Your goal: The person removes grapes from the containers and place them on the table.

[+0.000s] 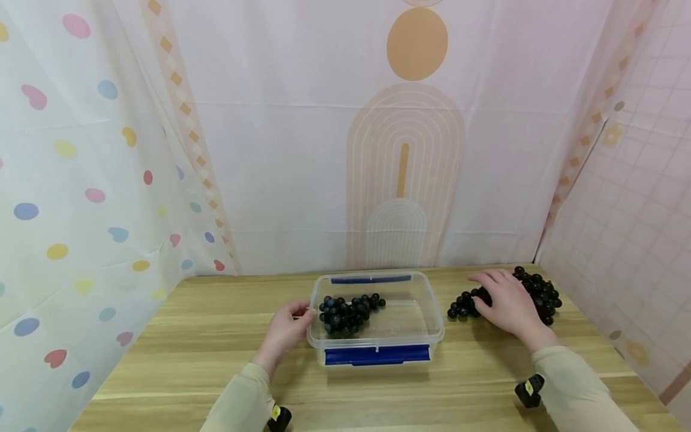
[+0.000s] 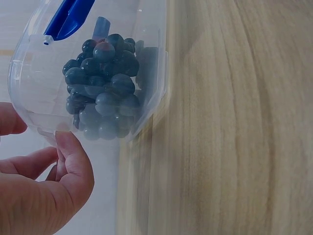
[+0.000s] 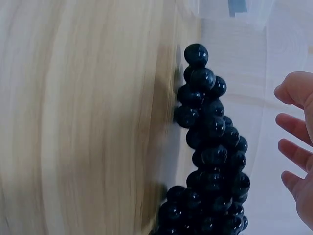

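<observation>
A clear plastic food container (image 1: 410, 327) with blue clip flaps (image 1: 378, 355) stands lidless mid-table. Inside, at its left, lies a bunch of dark grapes (image 1: 342, 315), also seen through the wall in the left wrist view (image 2: 102, 90). My left hand (image 1: 283, 333) pinches the container's left rim between thumb and fingers (image 2: 76, 164). To the right, my right hand (image 1: 507, 303) hovers over more dark grapes (image 1: 542, 294), partly hiding them. In the right wrist view, its spread fingers (image 3: 293, 152) stay apart from these grapes (image 3: 212, 154).
The wooden table (image 1: 216, 324) reaches back to a patterned curtain (image 1: 286, 180). Side curtains border it, a dotted one (image 1: 108, 240) at left and a checked one (image 1: 637, 240) at right. The grapes on the table lie near its back right corner.
</observation>
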Demonstrator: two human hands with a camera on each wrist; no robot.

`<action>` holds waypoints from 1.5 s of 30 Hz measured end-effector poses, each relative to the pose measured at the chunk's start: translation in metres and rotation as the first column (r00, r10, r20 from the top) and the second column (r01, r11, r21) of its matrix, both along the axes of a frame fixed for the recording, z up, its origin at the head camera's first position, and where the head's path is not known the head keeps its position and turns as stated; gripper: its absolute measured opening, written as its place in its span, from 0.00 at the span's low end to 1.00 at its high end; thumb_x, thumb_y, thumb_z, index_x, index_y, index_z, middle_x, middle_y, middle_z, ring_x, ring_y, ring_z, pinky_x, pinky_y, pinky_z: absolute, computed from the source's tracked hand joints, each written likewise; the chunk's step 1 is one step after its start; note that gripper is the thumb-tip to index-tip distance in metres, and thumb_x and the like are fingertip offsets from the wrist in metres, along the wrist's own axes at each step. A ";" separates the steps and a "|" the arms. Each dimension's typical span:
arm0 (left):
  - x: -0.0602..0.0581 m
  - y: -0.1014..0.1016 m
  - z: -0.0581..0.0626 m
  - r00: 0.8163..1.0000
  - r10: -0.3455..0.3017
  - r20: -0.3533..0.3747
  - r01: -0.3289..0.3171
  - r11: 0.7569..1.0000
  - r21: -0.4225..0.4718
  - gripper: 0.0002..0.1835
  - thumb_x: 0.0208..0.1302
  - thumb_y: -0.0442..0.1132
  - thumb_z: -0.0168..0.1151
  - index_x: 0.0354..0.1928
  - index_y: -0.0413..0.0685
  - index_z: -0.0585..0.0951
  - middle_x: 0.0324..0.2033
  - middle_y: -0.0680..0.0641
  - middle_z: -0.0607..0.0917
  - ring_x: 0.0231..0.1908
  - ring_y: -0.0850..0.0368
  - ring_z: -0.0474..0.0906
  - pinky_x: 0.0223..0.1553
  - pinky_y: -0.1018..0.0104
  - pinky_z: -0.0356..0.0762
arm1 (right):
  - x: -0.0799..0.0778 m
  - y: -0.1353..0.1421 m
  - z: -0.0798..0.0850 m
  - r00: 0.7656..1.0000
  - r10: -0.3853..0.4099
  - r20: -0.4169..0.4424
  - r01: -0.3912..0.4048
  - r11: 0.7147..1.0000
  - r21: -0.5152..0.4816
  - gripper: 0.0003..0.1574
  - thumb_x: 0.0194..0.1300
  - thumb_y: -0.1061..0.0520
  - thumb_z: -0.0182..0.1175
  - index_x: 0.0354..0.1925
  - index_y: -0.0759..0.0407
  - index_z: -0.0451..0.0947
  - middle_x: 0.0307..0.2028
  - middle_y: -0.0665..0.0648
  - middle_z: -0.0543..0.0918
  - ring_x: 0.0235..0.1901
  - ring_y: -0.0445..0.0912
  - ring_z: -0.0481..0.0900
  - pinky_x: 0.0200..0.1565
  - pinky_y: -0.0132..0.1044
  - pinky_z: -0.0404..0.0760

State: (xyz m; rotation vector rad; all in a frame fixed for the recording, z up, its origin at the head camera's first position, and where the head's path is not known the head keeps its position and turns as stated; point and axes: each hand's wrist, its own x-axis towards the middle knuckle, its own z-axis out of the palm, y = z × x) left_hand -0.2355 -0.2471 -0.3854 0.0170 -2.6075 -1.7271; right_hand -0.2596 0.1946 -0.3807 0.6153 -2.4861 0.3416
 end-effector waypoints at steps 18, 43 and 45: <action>-0.001 0.000 0.000 1.000 0.006 -0.016 -0.006 1.000 0.003 0.22 0.70 0.35 0.58 0.60 0.26 0.74 0.43 0.39 0.79 0.42 0.50 0.76 0.37 0.60 0.80 | -0.002 -0.025 -0.001 0.995 0.081 -0.067 -0.084 0.995 -0.046 0.24 0.56 0.62 0.69 0.53 0.60 0.80 0.47 0.61 0.82 0.50 0.61 0.76 0.50 0.59 0.74; 0.000 0.001 -0.003 1.000 0.012 -0.019 -0.012 1.000 -0.007 0.22 0.70 0.34 0.58 0.60 0.26 0.74 0.44 0.39 0.79 0.43 0.49 0.76 0.37 0.61 0.80 | 0.003 -0.079 0.024 0.960 0.258 -0.105 -0.269 0.957 -0.112 0.27 0.55 0.61 0.71 0.55 0.57 0.80 0.48 0.55 0.83 0.48 0.54 0.77 0.49 0.53 0.76; 0.000 0.001 -0.003 1.000 0.013 -0.021 -0.013 1.000 -0.003 0.21 0.70 0.34 0.58 0.60 0.26 0.74 0.44 0.39 0.79 0.42 0.49 0.76 0.37 0.61 0.80 | 0.004 -0.083 0.025 0.955 0.277 -0.104 -0.288 0.951 -0.110 0.27 0.55 0.61 0.70 0.55 0.57 0.79 0.48 0.55 0.83 0.48 0.54 0.77 0.49 0.53 0.76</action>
